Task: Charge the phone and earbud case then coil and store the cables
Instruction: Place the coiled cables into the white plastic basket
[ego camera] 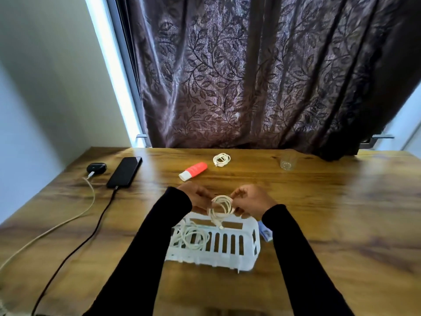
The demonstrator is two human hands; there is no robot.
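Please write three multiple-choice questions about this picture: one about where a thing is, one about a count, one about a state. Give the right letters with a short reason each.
1. Where is the white basket?
A. beside the phone
B. on the table under both hands
C. against the curtain

2. How many coiled white cables are visible?
A. one
B. two
C. three

3. What is the state of the phone?
A. black cable plugged in
B. unplugged
C. held in a hand

Answers:
1 B: it stands under the left hand and right hand.
2 C: held coil, coil in the basket, far coil.
3 A: the black cable enters its near end.
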